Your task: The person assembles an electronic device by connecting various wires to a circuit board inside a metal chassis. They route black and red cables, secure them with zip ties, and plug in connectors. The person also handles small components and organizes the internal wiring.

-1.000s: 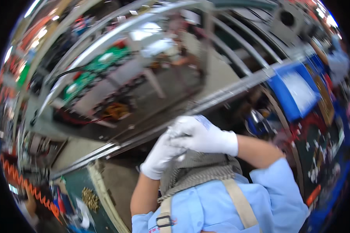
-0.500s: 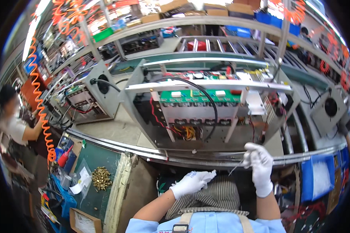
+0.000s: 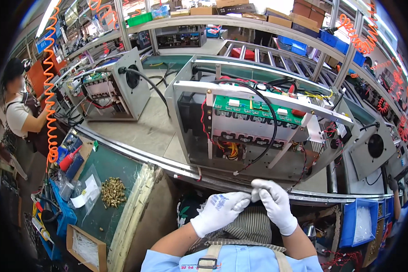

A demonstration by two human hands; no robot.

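My left hand [image 3: 220,211], in a white glove, is closed in a pinch in front of my lap; whatever its fingertips hold is hidden. Fingertip to fingertip with it is my gloved right hand [image 3: 275,205], also pinched. A thin strip showed in the right hand a moment ago; now the fingers mostly cover it. Just beyond both hands stands an open grey metal chassis [image 3: 269,170] with a green circuit board [image 3: 258,110], red and yellow wires and a black cable [image 3: 274,122] arching over its front. Neither hand touches the chassis.
A bench at left holds brass fittings [image 3: 113,192], a clear plastic bag [image 3: 87,192] and a carton of white strips [image 3: 87,247]. At right is a blue bin [image 3: 361,222]. Another chassis [image 3: 113,90] stands farther left, near a person [image 3: 25,109]. An orange coiled hose [image 3: 51,104] hangs there.
My right hand has come down and left, from holding a thin strip up apart to meeting the left hand's fingertips. The view has shifted, so the chassis appears farther right.
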